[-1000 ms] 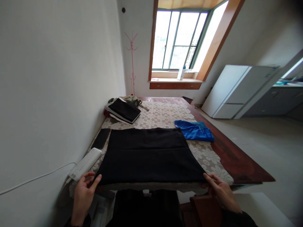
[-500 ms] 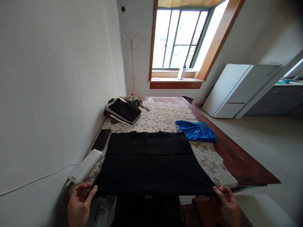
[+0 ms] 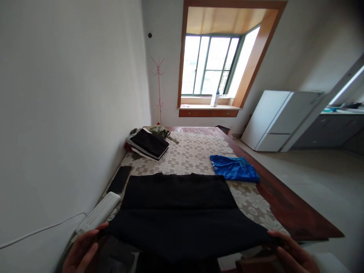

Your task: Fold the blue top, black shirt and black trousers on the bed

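Note:
A flat black cloth (image 3: 179, 204) lies across the near end of the table, and its near edge is raised off the tabletop. My left hand (image 3: 81, 252) pinches the cloth's near left corner. My right hand (image 3: 294, 256) pinches its near right corner. The cloth sags a little between both hands. A lace floral table cover (image 3: 196, 148) lies under it on the dark red wooden table (image 3: 292, 212).
A white power strip (image 3: 98, 213) and a black phone (image 3: 119, 179) lie by the left wall. A folded blue garment (image 3: 233, 168) sits to the right, a stack of dark folded clothes (image 3: 148, 142) further back. A white fridge (image 3: 280, 119) stands right.
Both hands have pulled the cloth's near edge toward me and lifted it off the table. The view has tilted up, showing more of the window.

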Tool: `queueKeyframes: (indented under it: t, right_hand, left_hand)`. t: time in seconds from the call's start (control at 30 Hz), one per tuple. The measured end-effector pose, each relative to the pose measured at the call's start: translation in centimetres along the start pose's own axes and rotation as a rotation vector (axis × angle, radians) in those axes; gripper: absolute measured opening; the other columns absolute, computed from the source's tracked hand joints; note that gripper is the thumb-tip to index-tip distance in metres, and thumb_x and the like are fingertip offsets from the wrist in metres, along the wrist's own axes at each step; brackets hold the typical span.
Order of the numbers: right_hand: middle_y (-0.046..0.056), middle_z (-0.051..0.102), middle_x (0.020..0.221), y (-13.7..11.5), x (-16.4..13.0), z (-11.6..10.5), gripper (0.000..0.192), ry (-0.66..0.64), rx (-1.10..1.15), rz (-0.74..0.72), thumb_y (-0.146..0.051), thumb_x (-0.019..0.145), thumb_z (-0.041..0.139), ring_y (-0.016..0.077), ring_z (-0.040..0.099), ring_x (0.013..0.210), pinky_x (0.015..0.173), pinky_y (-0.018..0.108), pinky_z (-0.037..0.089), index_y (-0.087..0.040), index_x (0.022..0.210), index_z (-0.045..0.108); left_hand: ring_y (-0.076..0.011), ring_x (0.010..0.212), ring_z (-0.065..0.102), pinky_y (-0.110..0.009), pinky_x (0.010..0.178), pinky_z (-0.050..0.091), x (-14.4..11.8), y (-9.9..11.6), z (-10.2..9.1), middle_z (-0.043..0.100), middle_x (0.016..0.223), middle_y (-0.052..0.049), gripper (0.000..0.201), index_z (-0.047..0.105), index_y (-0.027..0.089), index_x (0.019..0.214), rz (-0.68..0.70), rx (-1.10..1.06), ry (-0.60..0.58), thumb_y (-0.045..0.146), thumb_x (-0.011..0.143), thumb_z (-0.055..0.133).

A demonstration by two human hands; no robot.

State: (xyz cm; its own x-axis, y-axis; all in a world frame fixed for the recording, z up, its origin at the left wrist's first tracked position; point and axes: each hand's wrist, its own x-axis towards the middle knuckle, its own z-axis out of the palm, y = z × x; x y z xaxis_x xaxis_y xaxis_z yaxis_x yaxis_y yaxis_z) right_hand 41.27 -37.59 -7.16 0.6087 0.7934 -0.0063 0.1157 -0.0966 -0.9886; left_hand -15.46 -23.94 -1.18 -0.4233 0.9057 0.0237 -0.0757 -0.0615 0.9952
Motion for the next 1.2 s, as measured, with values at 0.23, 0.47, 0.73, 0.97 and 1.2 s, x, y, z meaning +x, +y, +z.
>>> queueKeyframes:
  t: [0.23, 0.47, 0.73, 0.97, 1.2]
  right_hand:
    - [-0.001, 0.058, 0.056, -8.5, 8.9, 6.0, 0.048, 0.067, -0.172, -0.262, -0.064, 0.077, 0.073, 0.0166, 0.050, 0.051, 0.046, 0.028, 0.039, -0.019, 0.094, 0.074]
    - [0.005, 0.071, 0.072, -9.7, 17.5, 10.9, 0.047, -0.033, -0.532, -0.377, -0.063, 0.081, 0.058, 0.0253, 0.066, 0.073, 0.068, 0.035, 0.049, -0.019, 0.085, 0.074]
    - [0.004, 0.071, 0.085, -9.8, 13.1, 16.9, 0.034, -0.185, -0.736, -0.493, -0.044, 0.095, 0.049, 0.0234, 0.069, 0.079, 0.076, 0.035, 0.051, -0.023, 0.114, 0.067]
    - [0.003, 0.039, 0.161, -8.3, 6.5, 27.1, 0.052, -0.515, -1.015, -0.760, -0.041, 0.101, 0.041, 0.0292, 0.030, 0.148, 0.120, 0.051, 0.026, -0.029, 0.151, 0.045]
    - [0.000, 0.018, 0.168, -5.4, 7.5, 28.9, 0.060, -0.522, -1.191, -0.712, -0.047, 0.103, 0.032, 0.0302, 0.012, 0.154, 0.123, 0.057, 0.011, -0.029, 0.160, 0.027]
  left_hand:
    - [-0.0293, 0.111, 0.070, -0.042, 0.098, 0.059, 4.6, 4.0, 7.2, 0.074, 0.118, -0.005, 0.044, 0.066, 0.026, 0.106, 0.285, 0.237, -0.055, 0.050, 0.070, 0.075]
    - [-0.0222, 0.073, 0.071, -0.036, 0.078, 0.057, 13.8, 2.8, 9.5, 0.076, 0.087, -0.003, 0.032, 0.068, 0.025, 0.103, 0.398, 0.747, -0.085, 0.048, 0.084, 0.059]
    - [-0.0254, 0.136, 0.052, -0.044, 0.115, 0.040, 10.1, 0.0, 15.5, 0.057, 0.146, -0.010, 0.044, 0.057, 0.020, 0.134, 0.702, 0.947, -0.477, 0.037, 0.097, 0.043]
    - [-0.0294, 0.154, 0.022, -0.057, 0.124, 0.022, 3.8, -4.3, 22.8, 0.037, 0.163, -0.005, 0.055, 0.042, 0.025, 0.152, 0.754, 1.171, -0.759, 0.042, 0.101, 0.034]
    - [-0.0310, 0.156, 0.012, -0.061, 0.124, 0.018, 4.4, -7.4, 22.7, 0.023, 0.169, -0.003, 0.062, 0.026, 0.027, 0.159, 0.816, 1.252, -0.770, 0.049, 0.101, 0.030]
